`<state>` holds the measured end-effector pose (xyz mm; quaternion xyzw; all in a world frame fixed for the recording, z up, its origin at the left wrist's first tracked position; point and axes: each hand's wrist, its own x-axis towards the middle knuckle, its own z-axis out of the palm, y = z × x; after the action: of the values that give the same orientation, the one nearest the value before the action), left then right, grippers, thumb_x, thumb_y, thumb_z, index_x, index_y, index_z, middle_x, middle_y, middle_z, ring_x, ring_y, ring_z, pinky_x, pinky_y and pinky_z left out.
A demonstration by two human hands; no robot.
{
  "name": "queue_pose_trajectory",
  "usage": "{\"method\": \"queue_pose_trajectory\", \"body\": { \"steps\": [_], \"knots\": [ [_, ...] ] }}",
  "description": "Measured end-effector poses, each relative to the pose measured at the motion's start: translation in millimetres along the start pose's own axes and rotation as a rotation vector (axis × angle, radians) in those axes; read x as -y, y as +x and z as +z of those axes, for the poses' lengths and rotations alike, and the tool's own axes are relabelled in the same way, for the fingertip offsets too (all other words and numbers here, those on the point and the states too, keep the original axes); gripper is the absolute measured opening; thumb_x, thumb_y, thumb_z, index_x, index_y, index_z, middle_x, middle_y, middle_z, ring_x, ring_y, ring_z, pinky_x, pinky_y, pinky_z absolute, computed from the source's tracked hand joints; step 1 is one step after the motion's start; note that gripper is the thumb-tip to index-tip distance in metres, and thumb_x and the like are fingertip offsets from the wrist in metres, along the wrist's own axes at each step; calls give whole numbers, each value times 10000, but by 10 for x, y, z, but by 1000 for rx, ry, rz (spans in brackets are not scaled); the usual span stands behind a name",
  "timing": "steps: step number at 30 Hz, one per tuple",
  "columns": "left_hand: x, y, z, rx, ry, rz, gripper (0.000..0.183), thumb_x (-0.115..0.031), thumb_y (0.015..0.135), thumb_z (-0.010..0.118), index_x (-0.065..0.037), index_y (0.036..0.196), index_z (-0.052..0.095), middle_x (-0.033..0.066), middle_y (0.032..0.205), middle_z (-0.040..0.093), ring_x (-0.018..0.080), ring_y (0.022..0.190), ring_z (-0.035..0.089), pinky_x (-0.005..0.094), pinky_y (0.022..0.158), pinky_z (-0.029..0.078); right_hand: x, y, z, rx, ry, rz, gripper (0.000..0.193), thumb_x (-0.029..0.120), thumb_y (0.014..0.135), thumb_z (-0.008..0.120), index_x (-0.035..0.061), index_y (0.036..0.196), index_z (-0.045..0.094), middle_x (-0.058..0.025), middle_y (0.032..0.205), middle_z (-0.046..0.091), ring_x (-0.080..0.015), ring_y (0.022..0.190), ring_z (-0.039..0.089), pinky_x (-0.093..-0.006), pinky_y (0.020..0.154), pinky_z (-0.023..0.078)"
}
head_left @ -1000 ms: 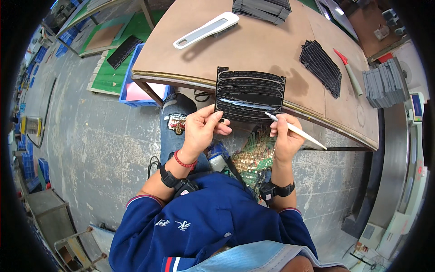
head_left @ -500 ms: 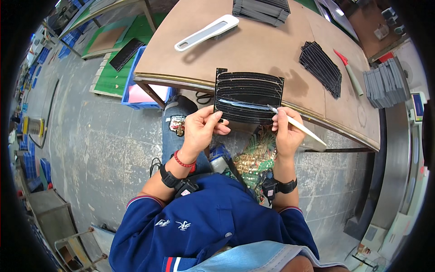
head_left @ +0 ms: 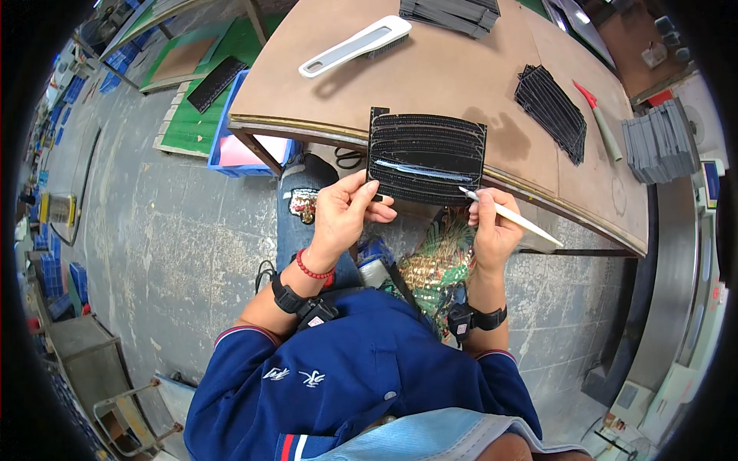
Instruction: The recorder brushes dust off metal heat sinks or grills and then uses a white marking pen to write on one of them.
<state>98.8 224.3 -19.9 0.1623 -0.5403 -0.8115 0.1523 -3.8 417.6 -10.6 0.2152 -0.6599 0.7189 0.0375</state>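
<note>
My left hand (head_left: 348, 209) pinches the lower left corner of a black panel (head_left: 427, 138) with several curved, stitched rows across it. The panel is held tilted at the table's front edge. A pale bluish-white streak (head_left: 423, 168) runs along one of its lower rows. Between the fingers of my right hand (head_left: 496, 227) is a slim white-handled tool (head_left: 530, 225), gripped like a pen. Its narrow tip is at the panel's lower right edge, just below the streak's right end; whether it touches is hard to see. The exact kind of tip is unclear.
On the brown tabletop (head_left: 323, 107) lie a white-handled brush (head_left: 355, 48), a stack of dark pieces (head_left: 453, 14), fanned black strips (head_left: 550, 114) and a red-tipped tool (head_left: 603, 127). Grey stacked pieces (head_left: 659, 142) stand at right. A blue crate (head_left: 244, 160) and scissors (head_left: 348, 157) sit below the left edge.
The tool's tip has moved down from the streak's right end to the panel's lower right edge. My left hand keeps its hold on the panel.
</note>
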Motion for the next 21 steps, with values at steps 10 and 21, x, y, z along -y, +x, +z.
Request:
{"method": "queue_pose_trajectory", "body": {
  "steps": [10,21],
  "knots": [
    [14,-5,-19,0,37,12,294,-80,972,478,60,1222,544,156,951,672,189,717,694,267,624,593,14,127,-113,8,-47,6,91,79,921,598,-5,891,612,-1,672,571,-33,568,487,-176,496,378],
    [1,-3,-5,-3,59,17,298,-76,971,477,58,1229,541,165,945,675,191,712,695,265,622,591,-39,185,-123,62,-162,-20,118,106,918,611,-1,869,616,6,653,566,-37,564,486,-181,504,389]
  ]
}}
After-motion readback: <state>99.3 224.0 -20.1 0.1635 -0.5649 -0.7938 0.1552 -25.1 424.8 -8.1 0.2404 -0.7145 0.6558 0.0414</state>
